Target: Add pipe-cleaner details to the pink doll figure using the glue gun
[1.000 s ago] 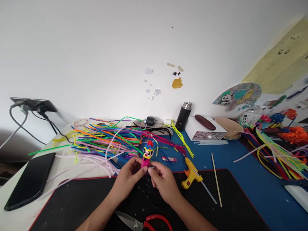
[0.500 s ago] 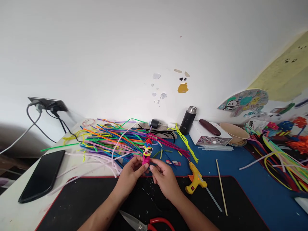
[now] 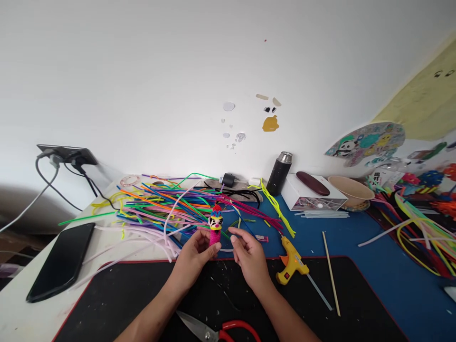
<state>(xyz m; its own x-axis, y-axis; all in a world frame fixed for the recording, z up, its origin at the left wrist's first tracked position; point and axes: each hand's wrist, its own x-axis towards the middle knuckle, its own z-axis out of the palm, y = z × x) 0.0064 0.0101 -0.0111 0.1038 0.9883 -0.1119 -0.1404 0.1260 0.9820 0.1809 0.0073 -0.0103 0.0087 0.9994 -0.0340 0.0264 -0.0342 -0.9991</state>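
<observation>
A small figure [image 3: 215, 223] made of wound pipe cleaners stands upright in my left hand [image 3: 195, 254]. It has a pink body, a pale face with black eye patches, and a blue and red top. My left thumb and fingers close round its pink lower part. To its right, my right hand [image 3: 249, 256] is held apart from it, with fingers loosely bent and a gap at the tips; I see nothing in it. Red-handled scissors [image 3: 208, 331] lie below both hands on the black mat [image 3: 138, 289].
Many coloured pipe cleaners [image 3: 153, 204] spread across the back left. A yellow glue gun [image 3: 292, 261] and a wooden stick [image 3: 331, 275] lie on the right. Behind stand a black flask [image 3: 280, 175], a white box [image 3: 309, 194] and a bowl [image 3: 351, 190]. A phone [image 3: 60, 261] lies far left.
My right hand has let go of the figure and moved a little to the right. The figure stays in my left hand. The view has shifted slightly.
</observation>
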